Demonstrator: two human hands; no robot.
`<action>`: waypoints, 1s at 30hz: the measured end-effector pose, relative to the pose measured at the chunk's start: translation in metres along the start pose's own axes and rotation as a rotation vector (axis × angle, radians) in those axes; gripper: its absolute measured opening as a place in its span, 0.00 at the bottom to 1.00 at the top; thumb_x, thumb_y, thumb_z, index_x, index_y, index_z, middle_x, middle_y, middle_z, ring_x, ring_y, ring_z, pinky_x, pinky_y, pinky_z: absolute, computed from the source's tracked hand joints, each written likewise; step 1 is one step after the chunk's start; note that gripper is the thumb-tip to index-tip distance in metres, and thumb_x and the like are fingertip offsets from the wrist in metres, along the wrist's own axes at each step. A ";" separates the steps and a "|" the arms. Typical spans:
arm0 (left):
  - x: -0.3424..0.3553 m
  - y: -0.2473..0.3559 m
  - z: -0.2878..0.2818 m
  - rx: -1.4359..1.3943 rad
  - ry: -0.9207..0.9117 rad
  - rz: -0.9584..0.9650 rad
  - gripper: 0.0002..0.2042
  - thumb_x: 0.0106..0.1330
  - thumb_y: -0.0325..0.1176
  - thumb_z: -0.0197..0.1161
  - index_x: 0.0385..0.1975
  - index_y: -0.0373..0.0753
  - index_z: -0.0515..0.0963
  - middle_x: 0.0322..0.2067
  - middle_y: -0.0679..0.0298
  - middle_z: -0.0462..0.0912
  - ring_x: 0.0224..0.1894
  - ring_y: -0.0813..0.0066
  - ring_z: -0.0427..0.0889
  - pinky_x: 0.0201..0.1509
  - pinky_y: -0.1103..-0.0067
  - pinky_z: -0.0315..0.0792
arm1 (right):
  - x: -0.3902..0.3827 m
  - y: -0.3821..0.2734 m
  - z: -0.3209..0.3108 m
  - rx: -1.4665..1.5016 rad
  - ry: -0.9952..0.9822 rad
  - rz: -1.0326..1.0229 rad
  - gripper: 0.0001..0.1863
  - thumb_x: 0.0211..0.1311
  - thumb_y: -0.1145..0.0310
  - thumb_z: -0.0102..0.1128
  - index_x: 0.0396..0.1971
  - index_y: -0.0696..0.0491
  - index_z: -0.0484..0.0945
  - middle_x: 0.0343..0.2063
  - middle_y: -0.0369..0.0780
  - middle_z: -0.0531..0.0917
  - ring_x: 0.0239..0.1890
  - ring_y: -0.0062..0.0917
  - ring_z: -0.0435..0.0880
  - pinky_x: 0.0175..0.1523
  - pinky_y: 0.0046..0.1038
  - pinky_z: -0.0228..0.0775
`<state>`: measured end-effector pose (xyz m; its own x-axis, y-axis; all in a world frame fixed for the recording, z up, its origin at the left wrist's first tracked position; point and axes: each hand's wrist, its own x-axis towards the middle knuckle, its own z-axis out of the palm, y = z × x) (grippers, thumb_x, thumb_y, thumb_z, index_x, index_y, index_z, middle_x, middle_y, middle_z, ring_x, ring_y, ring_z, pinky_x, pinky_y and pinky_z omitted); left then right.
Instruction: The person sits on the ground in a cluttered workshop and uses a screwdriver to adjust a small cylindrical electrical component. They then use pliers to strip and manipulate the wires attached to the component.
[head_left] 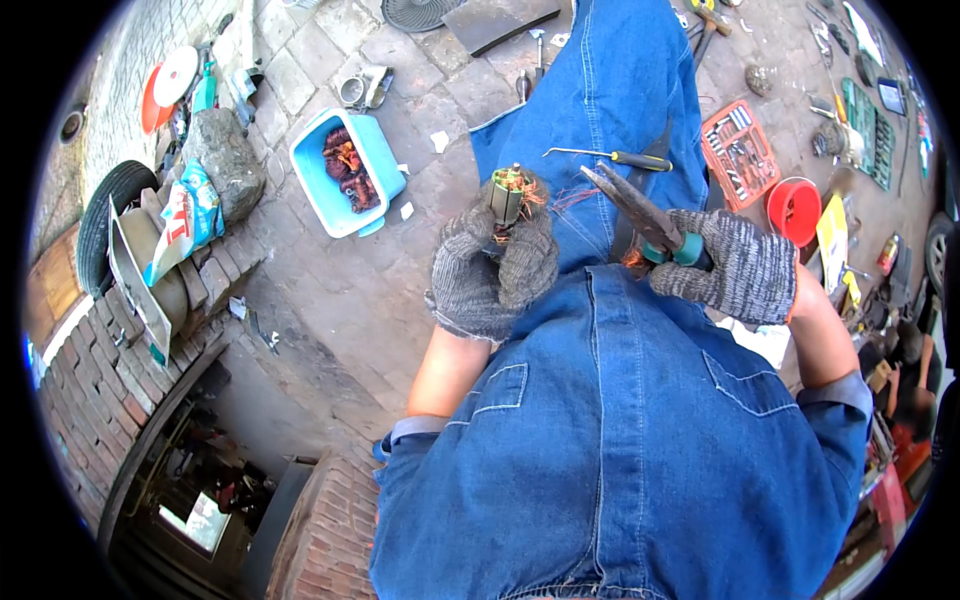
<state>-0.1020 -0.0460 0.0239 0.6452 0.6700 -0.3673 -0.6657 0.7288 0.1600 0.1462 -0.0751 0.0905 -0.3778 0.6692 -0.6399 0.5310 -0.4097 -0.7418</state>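
My gloved left hand [490, 265] is closed around a small motor rotor [506, 203], held upright with frayed copper wire sticking out at its top. My gloved right hand [735, 265] grips a pair of long-jawed pliers [645, 212] with green handles. Their jaws point up and left toward the rotor, apart from it, and look slightly parted. Loose thin copper strands [572, 196] spread between rotor and pliers. Across my blue denim lap lies a hooked pick [640, 160] with a black and yellow handle. A bit of copper wire [633, 260] shows just under the pliers.
Left of my hands stands a light blue basin [388, 182] holding copper windings. To the right are an orange tool case [740, 160] and a red bucket [796, 212]. A rock [222, 165], a tyre [112, 215] and a hammer [708, 35] lie farther out on the paving.
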 end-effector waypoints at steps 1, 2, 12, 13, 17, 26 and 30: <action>0.000 0.000 0.000 -0.026 0.015 -0.006 0.24 0.57 0.42 0.57 0.47 0.30 0.66 0.21 0.59 0.72 0.16 0.74 0.71 0.18 0.80 0.67 | 0.002 0.000 0.000 0.008 -0.005 -0.002 0.20 0.52 0.58 0.62 0.41 0.54 0.74 0.27 0.45 0.79 0.32 0.34 0.80 0.38 0.31 0.69; 0.000 0.000 0.001 -0.043 0.078 -0.004 0.23 0.58 0.42 0.56 0.47 0.30 0.67 0.22 0.59 0.73 0.19 0.73 0.73 0.20 0.80 0.70 | 0.003 0.000 0.001 0.015 -0.011 -0.005 0.20 0.52 0.58 0.62 0.42 0.54 0.74 0.28 0.45 0.80 0.32 0.35 0.80 0.38 0.31 0.70; 0.018 -0.002 0.008 0.140 0.073 0.019 0.22 0.63 0.43 0.54 0.50 0.34 0.67 0.34 0.62 0.75 0.34 0.74 0.77 0.37 0.77 0.74 | 0.014 0.008 0.000 0.085 -0.125 -0.022 0.22 0.54 0.55 0.61 0.44 0.53 0.74 0.31 0.42 0.81 0.34 0.27 0.79 0.39 0.27 0.70; 0.021 -0.004 0.007 0.219 0.048 0.058 0.22 0.63 0.44 0.54 0.51 0.34 0.67 0.35 0.63 0.75 0.34 0.75 0.76 0.38 0.77 0.73 | 0.015 0.010 -0.001 0.074 -0.138 -0.013 0.21 0.54 0.55 0.61 0.43 0.53 0.75 0.30 0.42 0.81 0.32 0.26 0.79 0.38 0.27 0.70; 0.031 -0.010 0.007 0.207 0.122 0.122 0.22 0.63 0.41 0.55 0.53 0.35 0.66 0.35 0.65 0.75 0.35 0.77 0.75 0.39 0.78 0.72 | 0.022 0.009 -0.007 0.127 -0.260 0.125 0.21 0.54 0.54 0.61 0.41 0.53 0.76 0.26 0.39 0.81 0.28 0.21 0.77 0.33 0.25 0.68; 0.031 0.012 0.022 0.737 0.308 0.320 0.20 0.59 0.37 0.58 0.47 0.31 0.71 0.29 0.63 0.76 0.22 0.86 0.67 0.23 0.89 0.58 | 0.016 0.008 -0.022 0.085 -0.132 0.132 0.22 0.54 0.51 0.60 0.40 0.52 0.75 0.20 0.35 0.77 0.20 0.16 0.74 0.26 0.22 0.67; 0.021 0.046 0.035 1.039 0.279 0.100 0.17 0.53 0.38 0.60 0.39 0.32 0.77 0.24 0.67 0.78 0.19 0.89 0.65 0.21 0.90 0.57 | 0.011 -0.004 -0.037 -0.239 -0.119 0.147 0.22 0.54 0.50 0.59 0.41 0.52 0.75 0.24 0.39 0.79 0.24 0.23 0.79 0.30 0.26 0.69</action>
<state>-0.1051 0.0066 0.0558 0.4102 0.7727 -0.4844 0.0180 0.5242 0.8514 0.1683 -0.0433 0.0935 -0.3623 0.5305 -0.7663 0.7448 -0.3295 -0.5803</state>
